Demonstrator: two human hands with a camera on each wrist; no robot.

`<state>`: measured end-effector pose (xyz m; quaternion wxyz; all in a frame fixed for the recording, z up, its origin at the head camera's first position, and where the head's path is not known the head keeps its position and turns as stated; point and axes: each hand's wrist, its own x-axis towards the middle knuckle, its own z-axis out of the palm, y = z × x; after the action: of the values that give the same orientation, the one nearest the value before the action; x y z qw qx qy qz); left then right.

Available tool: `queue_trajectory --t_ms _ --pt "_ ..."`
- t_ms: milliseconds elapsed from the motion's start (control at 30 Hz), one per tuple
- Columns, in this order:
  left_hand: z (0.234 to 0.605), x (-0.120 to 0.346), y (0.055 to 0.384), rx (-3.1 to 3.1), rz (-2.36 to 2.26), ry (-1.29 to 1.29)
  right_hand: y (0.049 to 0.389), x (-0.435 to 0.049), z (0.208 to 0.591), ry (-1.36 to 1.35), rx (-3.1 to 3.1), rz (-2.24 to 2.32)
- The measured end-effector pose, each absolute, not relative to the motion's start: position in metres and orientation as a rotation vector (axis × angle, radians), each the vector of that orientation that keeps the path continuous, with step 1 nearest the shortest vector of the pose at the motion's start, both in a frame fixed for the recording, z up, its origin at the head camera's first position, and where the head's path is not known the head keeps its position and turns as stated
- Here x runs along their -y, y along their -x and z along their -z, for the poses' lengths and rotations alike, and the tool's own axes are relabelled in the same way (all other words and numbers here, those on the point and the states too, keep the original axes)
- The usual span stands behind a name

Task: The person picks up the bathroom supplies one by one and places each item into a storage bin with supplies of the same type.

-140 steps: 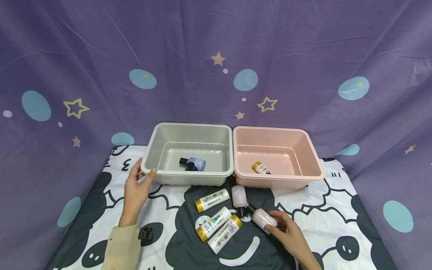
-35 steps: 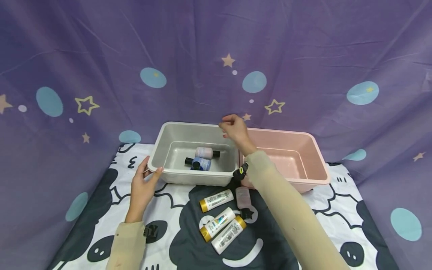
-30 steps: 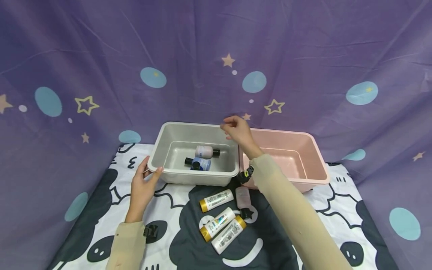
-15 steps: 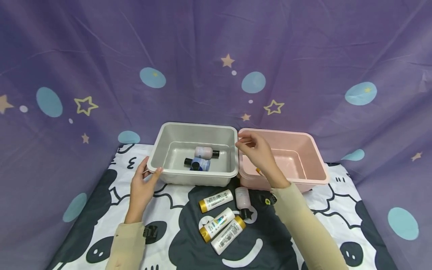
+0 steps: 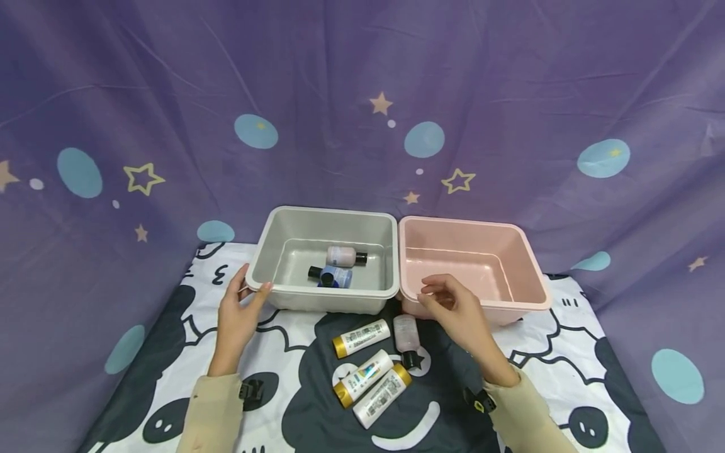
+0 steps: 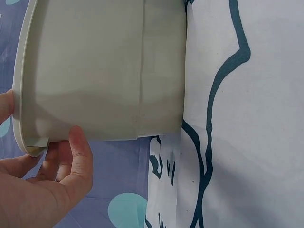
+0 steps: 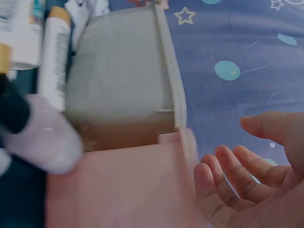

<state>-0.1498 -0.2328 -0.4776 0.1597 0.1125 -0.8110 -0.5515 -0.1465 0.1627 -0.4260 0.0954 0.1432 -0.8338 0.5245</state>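
My left hand (image 5: 236, 321) grips the near left corner of a grey plastic bin (image 5: 325, 299); in the left wrist view its thumb is on the rim and its fingers curl beneath. Empty and with relaxed fingers, my right hand (image 5: 461, 318) hovers over the front rim of a pink bin (image 5: 481, 239). Inside the grey bin lie a pale pink bottle (image 5: 341, 256) and blue bottles (image 5: 340, 275), all black-capped. Before the bins, another pale pink bottle (image 5: 405, 332) lies beside three white gold-capped tubes (image 5: 367, 336). My right hand hides the pink bin's near left part.
The bins stand side by side on a black-and-white cartoon cloth (image 5: 544, 371). Right behind them hangs a purple curtain (image 5: 317, 94) with stars and blue ovals. The wrist cameras sit by both sleeves (image 5: 212, 409).
A pale pink bottle, at my right hand's fingertips earlier, now lies in the grey bin. My right hand has drawn back from over that bin, right and nearer. My left hand keeps its grip.
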Motion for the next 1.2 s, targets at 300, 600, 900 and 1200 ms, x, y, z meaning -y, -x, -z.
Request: queue_trajectory --t_ms 300,600,900,1200 --pt "0.478 0.233 0.15 2.313 1.583 -0.326 0.119 -0.173 0.462 -0.357 2.467 -1.599" --pt "0.478 0.233 0.15 2.32 1.59 -0.335 0.106 -0.176 0.495 -0.184 2.514 -1.624" --pt "0.479 0.233 0.15 2.324 1.578 -0.338 0.107 -0.172 0.522 -0.028 2.563 -1.651" --pt "0.477 0.232 0.15 2.324 1.584 -0.341 0.112 -0.162 0.539 0.052 2.593 -1.763"
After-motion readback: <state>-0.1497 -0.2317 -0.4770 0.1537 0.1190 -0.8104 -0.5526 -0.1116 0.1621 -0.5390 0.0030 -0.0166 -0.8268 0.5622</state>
